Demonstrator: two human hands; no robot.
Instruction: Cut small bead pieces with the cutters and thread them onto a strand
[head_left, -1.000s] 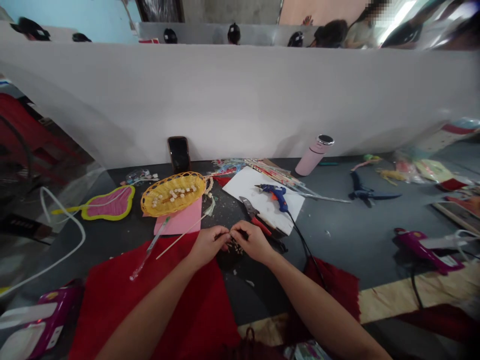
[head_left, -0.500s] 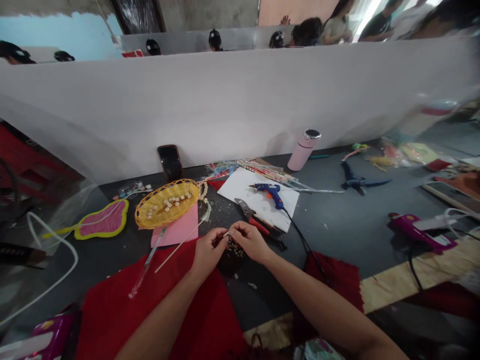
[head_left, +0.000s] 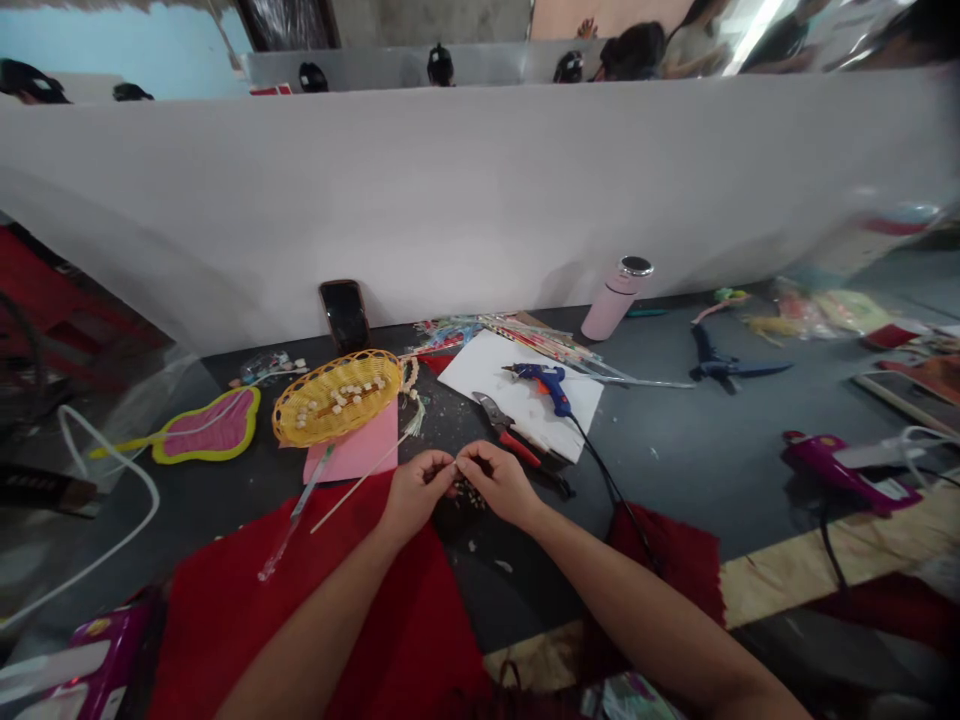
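Observation:
My left hand (head_left: 417,492) and my right hand (head_left: 501,482) meet at the fingertips over the dark table, each closed in a pinch. Whatever lies between the fingertips is too small to make out. Small pale pieces (head_left: 469,493) sit in a dark heap just below the fingers. Behind my right hand are red-handled pruning shears (head_left: 517,443) and a blue glue gun (head_left: 547,385) on white paper (head_left: 480,366). To the left of my hands, a thin stick (head_left: 354,488) crosses a pink sheet (head_left: 367,447), beside a yellow basket (head_left: 337,398) holding small pale cubes.
A phone (head_left: 345,316) leans on the white partition (head_left: 450,200). A pink bottle (head_left: 616,298) stands behind the paper. Blue pliers (head_left: 724,366) and a purple glue gun (head_left: 847,470) lie right. Red cloth (head_left: 255,610) spreads under my left forearm. People are beyond the partition.
The camera view has shifted slightly. The small stick-like piece seen at my fingertips before is now hidden, and my fingertips are closer together.

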